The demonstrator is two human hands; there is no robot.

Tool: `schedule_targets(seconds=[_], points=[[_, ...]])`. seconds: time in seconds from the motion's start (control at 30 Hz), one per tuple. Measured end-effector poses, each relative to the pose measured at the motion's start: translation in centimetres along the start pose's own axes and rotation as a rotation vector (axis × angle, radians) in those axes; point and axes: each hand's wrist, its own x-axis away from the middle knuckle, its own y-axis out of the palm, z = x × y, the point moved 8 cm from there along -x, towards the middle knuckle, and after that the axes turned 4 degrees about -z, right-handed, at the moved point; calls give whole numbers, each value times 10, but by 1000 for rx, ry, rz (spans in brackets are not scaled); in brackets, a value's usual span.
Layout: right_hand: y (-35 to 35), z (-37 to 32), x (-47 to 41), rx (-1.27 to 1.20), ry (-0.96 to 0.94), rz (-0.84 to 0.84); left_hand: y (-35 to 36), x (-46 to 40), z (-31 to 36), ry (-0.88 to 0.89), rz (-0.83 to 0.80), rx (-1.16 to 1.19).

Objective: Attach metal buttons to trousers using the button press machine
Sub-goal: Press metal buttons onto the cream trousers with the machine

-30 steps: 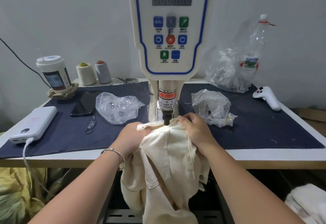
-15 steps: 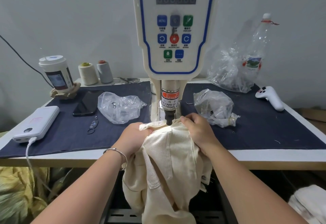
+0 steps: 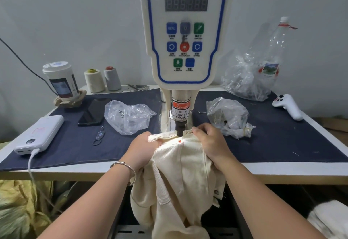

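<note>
Cream trousers (image 3: 178, 167) hang over the table's front edge, with the waistband lying under the black punch (image 3: 179, 128) of the white servo button machine (image 3: 186, 31). A red laser dot (image 3: 179, 141) shows on the cloth just below the punch. My left hand (image 3: 140, 149) grips the waistband on the left. My right hand (image 3: 211, 142) pinches the cloth to the right of the punch. No metal button is visible on the cloth.
Two clear bags of parts lie on the navy mat (image 3: 282, 140), one bag on the left (image 3: 128, 115) and one on the right (image 3: 228, 116). A phone (image 3: 93, 111), power bank (image 3: 40, 134), cup (image 3: 60, 80), thread cones (image 3: 102, 79), bottle (image 3: 273, 56) and white controller (image 3: 289, 107) stand around.
The red dot now shows on the waistband in front of the punch. Both hands keep their hold and barely shift.
</note>
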Motion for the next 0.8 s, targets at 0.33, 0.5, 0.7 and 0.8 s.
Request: schedule_targets(seconds=[0.33,0.5,0.7,0.8], points=[[-11,-39,14,-99,46,50,-19,12,10,106,122,232],[-4,-39,41,-244,415,-98,-19,23,11,-43,-106,186],[4,-40,83,-351,490,-268,-2,57,-1,-132,-430,502],[-8,-69,81,-433,360,-263,-9,66,5,-179,-503,650]])
